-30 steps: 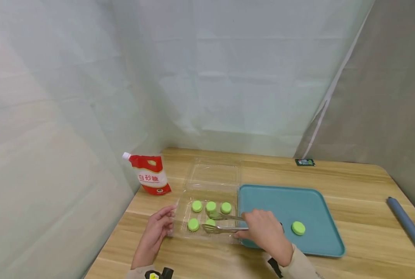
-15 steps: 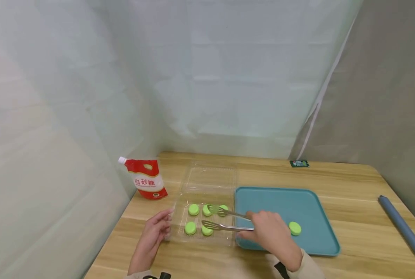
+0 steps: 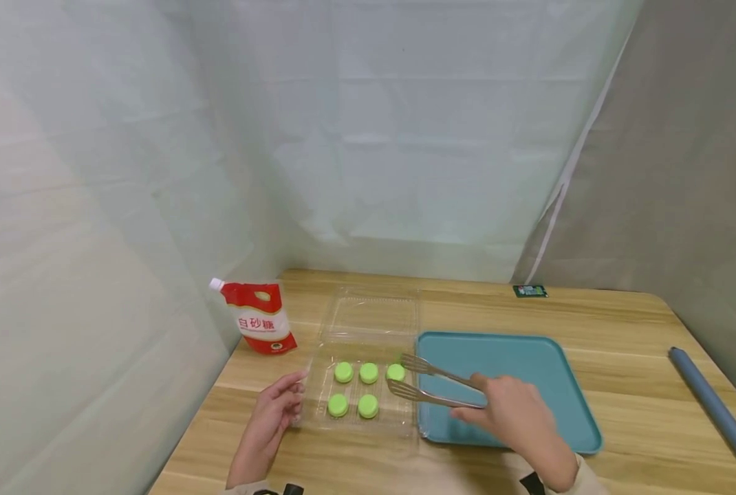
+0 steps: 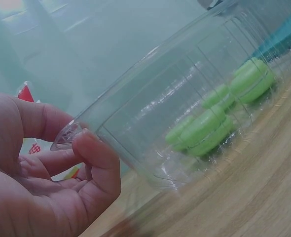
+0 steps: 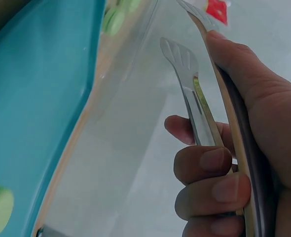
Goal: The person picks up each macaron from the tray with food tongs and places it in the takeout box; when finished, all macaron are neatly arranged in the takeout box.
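Observation:
My left hand (image 3: 269, 419) pinches a corner of the rim of a clear plastic clamshell box (image 4: 150, 113) between thumb and finger. The box's lid (image 3: 377, 313) is folded back, and several green macarons (image 3: 369, 406) sit in two rows in its base. My right hand (image 3: 519, 416) grips metal serving tongs (image 3: 436, 397) by the handles. The slotted tips are spread with nothing between them, overlapping the box's right edge and a macaron in the head view. Another macaron (image 5: 0, 210) lies on the blue tray (image 3: 498, 350), hidden behind my right hand in the head view.
A red and white sugar pouch (image 3: 259, 316) stands at the back left. A grey-blue rod (image 3: 715, 416) lies along the right side of the wooden table (image 3: 628, 371). A small dark green card (image 3: 530, 291) lies near the back edge. Pale curtains hang behind.
My right hand has drawn the tongs, still spread, to the right, off the front middle macaron toward the tray. My left hand stays at the box's corner. The head view has shifted slightly.

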{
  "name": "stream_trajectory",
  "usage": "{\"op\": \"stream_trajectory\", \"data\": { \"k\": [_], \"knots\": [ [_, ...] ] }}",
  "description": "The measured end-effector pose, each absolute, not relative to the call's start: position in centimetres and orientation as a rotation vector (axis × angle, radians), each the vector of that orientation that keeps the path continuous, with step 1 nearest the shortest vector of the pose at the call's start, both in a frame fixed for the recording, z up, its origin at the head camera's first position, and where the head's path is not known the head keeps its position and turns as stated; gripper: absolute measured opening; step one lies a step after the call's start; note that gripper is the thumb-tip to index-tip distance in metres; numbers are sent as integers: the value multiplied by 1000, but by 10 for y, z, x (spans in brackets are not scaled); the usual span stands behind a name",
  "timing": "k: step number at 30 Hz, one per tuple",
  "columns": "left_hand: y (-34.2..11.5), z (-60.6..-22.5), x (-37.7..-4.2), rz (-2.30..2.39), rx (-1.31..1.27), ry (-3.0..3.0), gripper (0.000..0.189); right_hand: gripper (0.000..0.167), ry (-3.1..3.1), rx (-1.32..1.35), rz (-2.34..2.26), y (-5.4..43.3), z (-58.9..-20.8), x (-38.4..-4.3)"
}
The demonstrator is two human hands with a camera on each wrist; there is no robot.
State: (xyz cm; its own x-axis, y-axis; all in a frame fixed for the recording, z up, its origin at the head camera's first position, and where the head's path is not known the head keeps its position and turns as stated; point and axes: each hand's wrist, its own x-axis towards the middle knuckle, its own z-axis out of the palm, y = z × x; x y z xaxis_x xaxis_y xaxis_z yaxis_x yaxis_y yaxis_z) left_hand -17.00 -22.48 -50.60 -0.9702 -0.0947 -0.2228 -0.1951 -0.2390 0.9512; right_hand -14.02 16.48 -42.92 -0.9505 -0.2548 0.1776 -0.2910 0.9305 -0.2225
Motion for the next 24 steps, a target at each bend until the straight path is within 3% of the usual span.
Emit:
{"op": "stream_trajectory", "data": {
  "k": [24],
  "knots": [
    [-224,-506,-170,2396,-362,1888,49,64,-3079,142,513,226,-440,-122]
  ]
}}
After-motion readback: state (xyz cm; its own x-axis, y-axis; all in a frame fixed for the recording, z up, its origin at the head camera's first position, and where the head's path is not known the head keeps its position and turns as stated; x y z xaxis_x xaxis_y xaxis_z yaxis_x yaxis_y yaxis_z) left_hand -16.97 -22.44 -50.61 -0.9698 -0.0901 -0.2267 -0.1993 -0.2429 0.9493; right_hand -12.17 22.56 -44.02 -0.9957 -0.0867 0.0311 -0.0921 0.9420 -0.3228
